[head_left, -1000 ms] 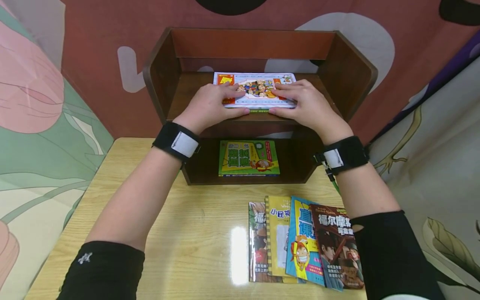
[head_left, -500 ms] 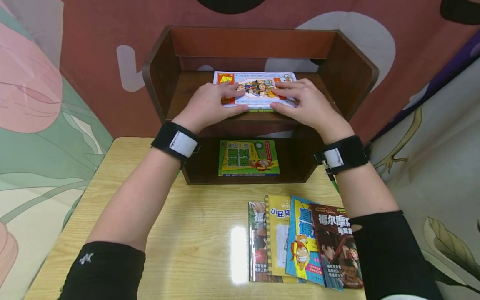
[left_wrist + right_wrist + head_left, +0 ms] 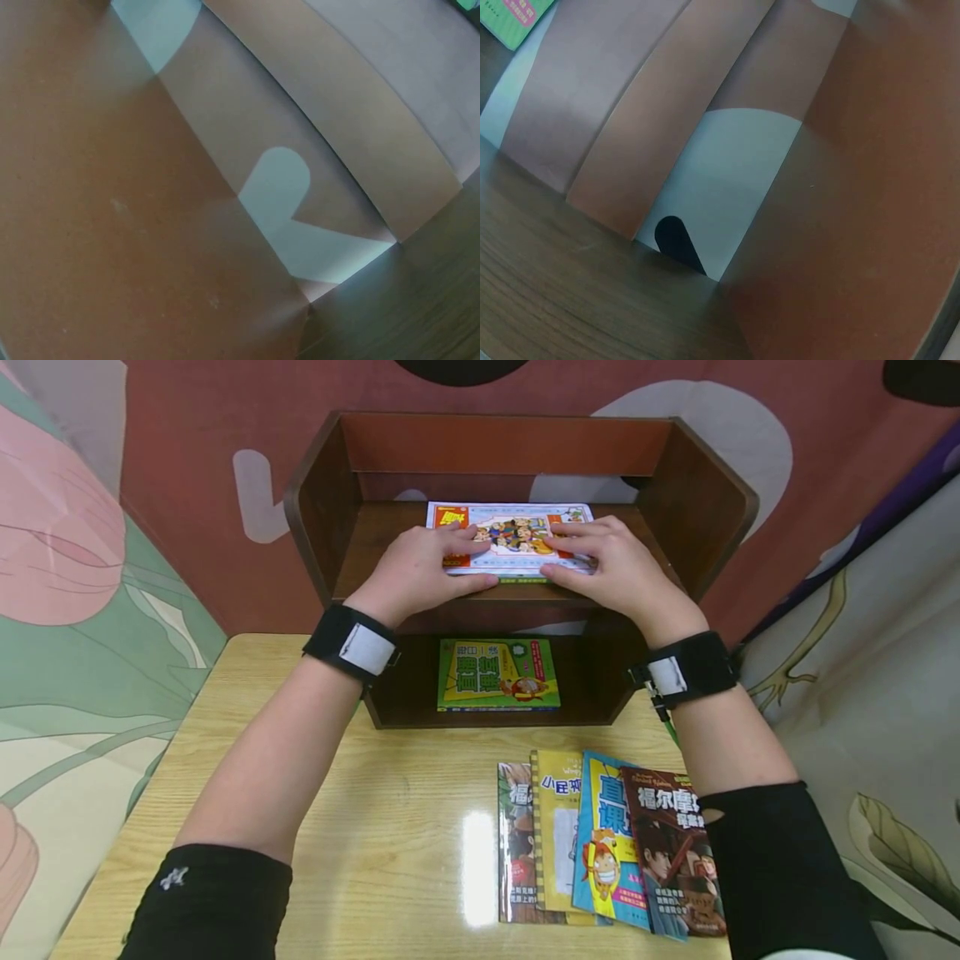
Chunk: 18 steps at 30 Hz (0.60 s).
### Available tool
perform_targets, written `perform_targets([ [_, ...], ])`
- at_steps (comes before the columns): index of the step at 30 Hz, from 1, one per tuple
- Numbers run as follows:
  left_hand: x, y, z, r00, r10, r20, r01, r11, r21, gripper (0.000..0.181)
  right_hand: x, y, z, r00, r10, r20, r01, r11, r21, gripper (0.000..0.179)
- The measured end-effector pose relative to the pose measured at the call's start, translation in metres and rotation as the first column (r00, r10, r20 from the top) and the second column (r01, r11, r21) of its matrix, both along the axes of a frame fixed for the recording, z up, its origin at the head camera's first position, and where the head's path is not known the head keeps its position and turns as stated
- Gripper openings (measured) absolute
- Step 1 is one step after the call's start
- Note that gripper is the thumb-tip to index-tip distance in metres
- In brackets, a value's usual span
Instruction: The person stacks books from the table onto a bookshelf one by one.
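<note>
A stack of books lies flat on the upper level of a dark brown shelf (image 3: 708, 502). Its top book (image 3: 517, 562) has a white, red and pale blue cover with cartoon children, and a thin green edge shows underneath. My left hand (image 3: 427, 564) rests on the stack's left part, fingers extended over the cover and thumb along the front edge. On the right part my right hand (image 3: 611, 564) lies the same way, its thumb also at the front edge. Neither hand appears in the wrist views, which show bare shelf boards (image 3: 112, 210).
On the lower level lies a green and yellow book (image 3: 480, 672). Several overlapping books fan out on the wooden table (image 3: 375, 827), among them a blue one (image 3: 600, 877) and a dark brown one (image 3: 667, 827) near my right forearm. Patterned cloth (image 3: 187, 527) hangs behind the shelf.
My right thumb has shifted slightly up and to the right along the stack's front edge. Otherwise both hands and the books stay almost still.
</note>
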<state>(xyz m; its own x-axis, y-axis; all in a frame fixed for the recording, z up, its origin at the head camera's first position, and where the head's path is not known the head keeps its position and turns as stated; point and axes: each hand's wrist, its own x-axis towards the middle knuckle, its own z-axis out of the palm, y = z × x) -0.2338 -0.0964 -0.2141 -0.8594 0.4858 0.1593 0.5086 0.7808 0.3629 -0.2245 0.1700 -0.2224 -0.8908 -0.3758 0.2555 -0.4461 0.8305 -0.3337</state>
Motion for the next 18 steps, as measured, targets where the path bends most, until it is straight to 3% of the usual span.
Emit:
perform_targets([
  [7, 0.001, -0.0012, 0.0006, 1.0, -0.003, 0.011, 0.003, 1.0, -0.023, 0.067, -0.0005, -0.0018, 0.0002, 1.0, 0.005, -0.004, -0.005, 1.0, 0.001, 0.06],
  [11, 0.0035, -0.001, -0.0011, 1.0, -0.016, -0.012, 0.015, 0.997, -0.078, 0.068, -0.0011, -0.0023, -0.0007, 1.0, 0.011, -0.001, -0.011, 1.0, -0.006, 0.06],
  [14, 0.005, -0.0005, -0.0027, 0.998, -0.025, -0.066, 0.017, 0.992, -0.126, 0.067, -0.0023, -0.0022, -0.0017, 1.0, 0.023, -0.008, -0.023, 1.0, -0.017, 0.061],
  [18, 0.0056, -0.0005, -0.0054, 0.985, -0.049, -0.166, 0.031, 0.994, -0.107, 0.07, -0.0034, -0.0011, -0.0031, 0.998, 0.041, -0.043, -0.043, 0.998, -0.043, 0.059],
])
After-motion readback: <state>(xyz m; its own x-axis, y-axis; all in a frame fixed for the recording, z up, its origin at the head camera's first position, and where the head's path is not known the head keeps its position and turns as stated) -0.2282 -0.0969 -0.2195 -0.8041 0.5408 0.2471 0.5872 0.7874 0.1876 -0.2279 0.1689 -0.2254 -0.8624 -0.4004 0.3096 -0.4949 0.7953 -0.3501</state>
